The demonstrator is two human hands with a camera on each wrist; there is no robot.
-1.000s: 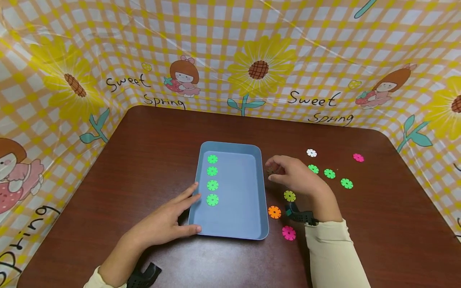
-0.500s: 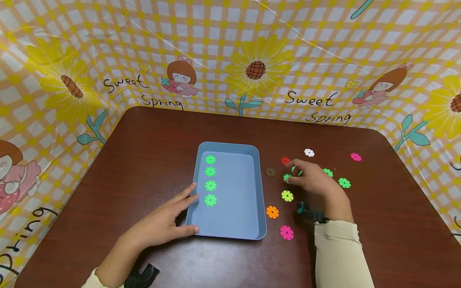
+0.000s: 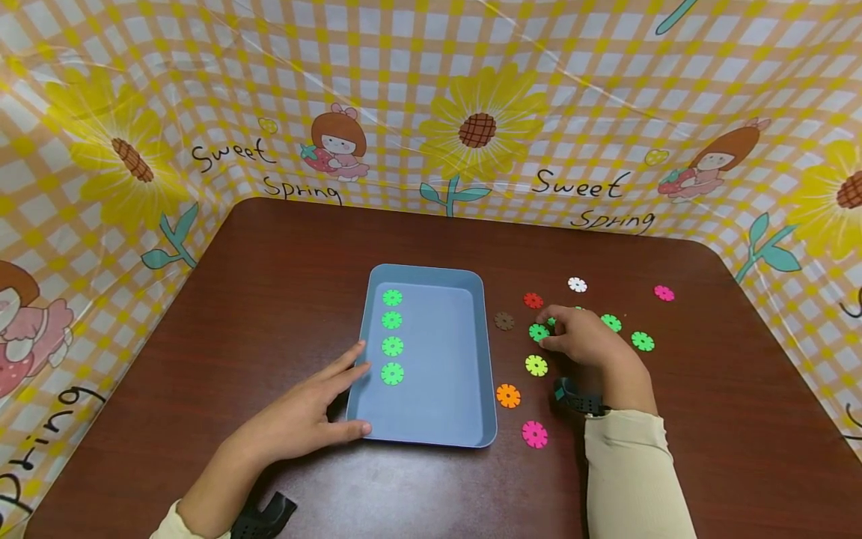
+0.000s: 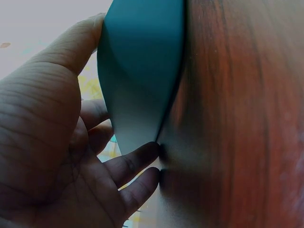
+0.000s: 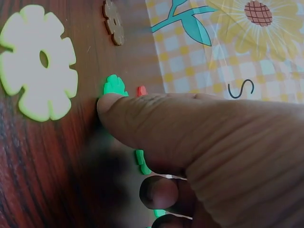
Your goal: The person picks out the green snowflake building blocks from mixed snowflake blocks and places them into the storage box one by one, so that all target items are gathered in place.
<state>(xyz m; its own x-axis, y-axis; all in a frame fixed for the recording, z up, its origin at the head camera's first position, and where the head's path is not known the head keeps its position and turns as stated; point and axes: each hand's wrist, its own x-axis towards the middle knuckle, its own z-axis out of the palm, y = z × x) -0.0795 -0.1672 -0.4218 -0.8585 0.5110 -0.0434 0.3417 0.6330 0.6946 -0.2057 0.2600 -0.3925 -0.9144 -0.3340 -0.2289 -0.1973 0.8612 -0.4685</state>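
Note:
My left hand (image 3: 296,419) rests at the left side of a blue tray (image 3: 441,352), fingers spread, with the thumb on its near-left corner. In the left wrist view, the thumb lies on the tray's rim and two fingertips meet the table. A column of several green notched plastic discs (image 3: 392,346) lies inside the tray along its left. To the right of the tray, my right hand (image 3: 586,340) is low over the table, thumb and index finger apart on either side of a green notched disc (image 3: 539,332). In the right wrist view, the thumb partly covers this green disc (image 5: 114,84).
Around the right hand lie brown (image 3: 504,321), red (image 3: 533,300), white (image 3: 577,284) and yellow discs (image 3: 536,365). An orange disc (image 3: 508,396) and a pink disc (image 3: 535,434) are nearer. More green discs (image 3: 643,341) and another pink disc (image 3: 664,293) lie farther right. A checked cloth (image 3: 404,90) surrounds the table.
My right hand has moved right from beside the tray, uncovering the brown and red discs, and now hovers around a green disc. My left hand stays at the tray.

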